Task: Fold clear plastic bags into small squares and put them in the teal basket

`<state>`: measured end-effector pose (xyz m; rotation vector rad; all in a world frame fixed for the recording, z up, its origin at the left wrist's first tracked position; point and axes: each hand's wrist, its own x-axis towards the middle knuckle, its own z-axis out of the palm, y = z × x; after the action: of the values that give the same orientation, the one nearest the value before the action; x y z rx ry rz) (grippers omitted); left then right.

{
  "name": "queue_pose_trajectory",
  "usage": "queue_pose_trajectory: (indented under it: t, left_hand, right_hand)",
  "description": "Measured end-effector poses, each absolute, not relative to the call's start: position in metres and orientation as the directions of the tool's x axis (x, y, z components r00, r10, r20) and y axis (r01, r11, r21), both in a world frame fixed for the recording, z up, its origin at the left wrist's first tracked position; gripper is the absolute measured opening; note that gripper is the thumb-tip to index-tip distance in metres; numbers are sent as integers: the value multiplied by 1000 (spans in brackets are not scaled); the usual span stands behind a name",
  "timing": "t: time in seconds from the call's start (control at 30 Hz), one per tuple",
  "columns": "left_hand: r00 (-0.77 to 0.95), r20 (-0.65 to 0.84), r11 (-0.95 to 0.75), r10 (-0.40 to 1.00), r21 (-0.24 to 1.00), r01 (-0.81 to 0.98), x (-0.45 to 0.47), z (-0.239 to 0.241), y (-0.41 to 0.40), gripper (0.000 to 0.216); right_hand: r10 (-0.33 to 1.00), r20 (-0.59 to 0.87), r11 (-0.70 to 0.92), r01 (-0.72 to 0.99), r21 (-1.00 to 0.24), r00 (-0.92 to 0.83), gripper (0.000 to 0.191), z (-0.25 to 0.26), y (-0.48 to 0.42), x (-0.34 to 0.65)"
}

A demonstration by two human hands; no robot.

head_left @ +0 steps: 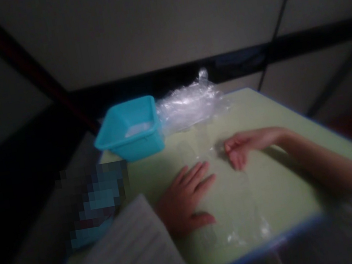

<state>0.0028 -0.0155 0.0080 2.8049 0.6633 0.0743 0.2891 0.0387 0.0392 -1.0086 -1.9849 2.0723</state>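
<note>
A clear plastic bag lies flat on the pale green table, its outline faint and its near end catching the light. My left hand rests palm down on it, fingers stretched out and thumb apart. To the right, my right hand is at the far part of the plastic with its fingers curled together. What those fingers pinch, if anything, is too blurred to make out.
A turquoise plastic basket stands at the table's far left, with something whitish inside. Beside it lies a heap of clear plastic bags. A pixelated bluish object sits at the left edge. The table has a blue rim.
</note>
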Motion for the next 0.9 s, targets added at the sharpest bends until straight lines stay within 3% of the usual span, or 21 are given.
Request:
queue_pose_trajectory:
  t: [0.13, 0.3, 0.53, 0.63, 0.77, 0.9]
  left_hand:
    - [894, -14, -861, 447, 264, 435, 3, 10, -16, 82]
    - [896, 6, -860, 444, 284, 425, 3, 11, -16, 81]
    - [893, 2, -856, 450, 286, 430, 4, 11, -17, 82]
    - [891, 24, -857, 454, 285, 429, 4, 10, -17, 84]
    - [851, 80, -837, 518, 253, 486, 1, 8, -13, 77]
    - [730, 161, -744, 665, 228, 628, -3, 4, -7, 61]
  right_hand:
    - [569, -305, -125, 287, -950, -763, 28, 39, 40, 288]
    - [563, -302, -144, 268, -953, -769, 26, 42, 39, 288]
    - [404, -418, -189, 372, -909, -814, 27, 37, 35, 288]
    - [540, -318, -100, 316, -943, -779, 27, 40, 38, 288]
    - [796, -170, 35, 325, -945, -581, 31, 45, 43, 289]
    - [856, -153, 22, 330, -944, -494, 34, 39, 47, 287]
